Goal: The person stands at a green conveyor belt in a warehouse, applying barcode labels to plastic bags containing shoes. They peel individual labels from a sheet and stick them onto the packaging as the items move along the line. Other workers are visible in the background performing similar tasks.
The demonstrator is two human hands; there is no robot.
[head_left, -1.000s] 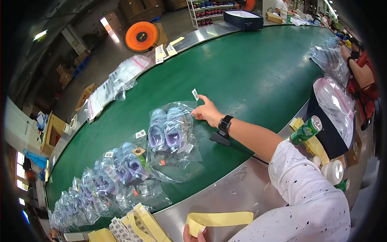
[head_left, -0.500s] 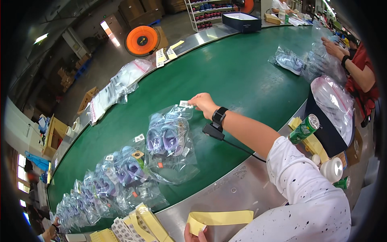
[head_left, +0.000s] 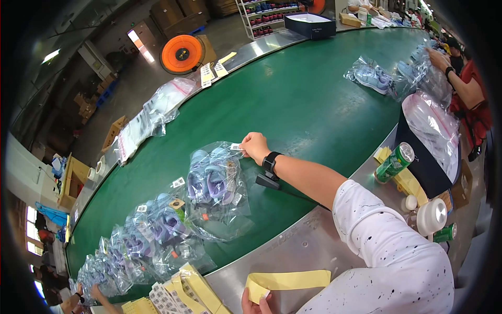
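On the green belt lies a clear plastic bag (head_left: 222,222) holding a pair of light blue and lilac shoes (head_left: 212,180). A small white barcode sticker (head_left: 237,147) sits at the bag's upper right corner, and the fingertips of my right hand (head_left: 255,147) are closed on its edge. Whether the sticker is fully stuck down cannot be made out. My left hand (head_left: 254,303), low at the metal edge, grips a curled strip of yellow backing paper (head_left: 290,281); part of this hand is cut off by the frame.
Several bagged shoe pairs (head_left: 130,243) line the belt at left. Sheets of stickers (head_left: 170,298) lie on the near ledge, with a green can (head_left: 395,162) and a box of plastic bags (head_left: 429,128) at right. Co-workers' hands (head_left: 439,59) reach in at right and lower left.
My right hand has shifted slightly left and down in the picture at the bag's corner, still pinching the sticker. Another hand has come in at lower left. The left hand keeps its hold.
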